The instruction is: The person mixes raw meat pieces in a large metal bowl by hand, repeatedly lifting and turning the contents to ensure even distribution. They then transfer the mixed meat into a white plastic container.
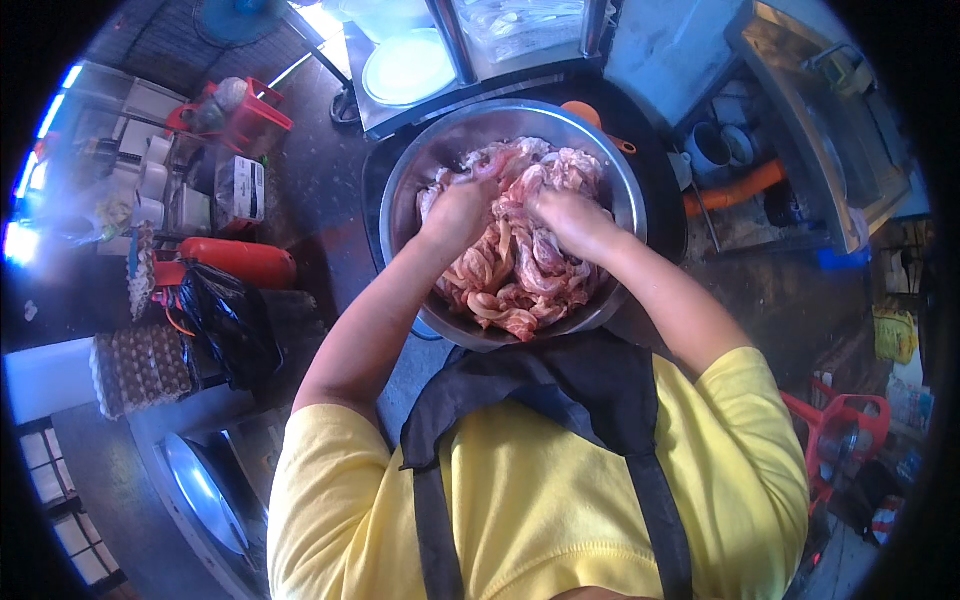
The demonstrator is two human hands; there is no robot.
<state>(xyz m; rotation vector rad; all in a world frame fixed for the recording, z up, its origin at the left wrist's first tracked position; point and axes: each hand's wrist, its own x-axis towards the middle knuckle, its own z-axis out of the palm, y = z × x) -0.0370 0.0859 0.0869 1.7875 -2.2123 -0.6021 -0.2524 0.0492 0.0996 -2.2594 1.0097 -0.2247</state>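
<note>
A wide steel bowl [625, 180] in front of me is heaped with raw meat pieces [520, 262], pink and pale with skin and fat showing. Both of my hands are down in the pile. My left hand [460, 215] is curled into the meat at the bowl's left side, its fingertips hidden. On the right, my right hand [570, 220] is closed against more meat, its fingers partly covered by the pieces.
White round plates or lids [408, 68] sit on a rack behind the bowl. An orange utensil [582, 113] lies beyond its rim. To the left are a red gas cylinder [240, 262] and a black plastic bag [228, 320]. A red basket [850, 425] stands at the right.
</note>
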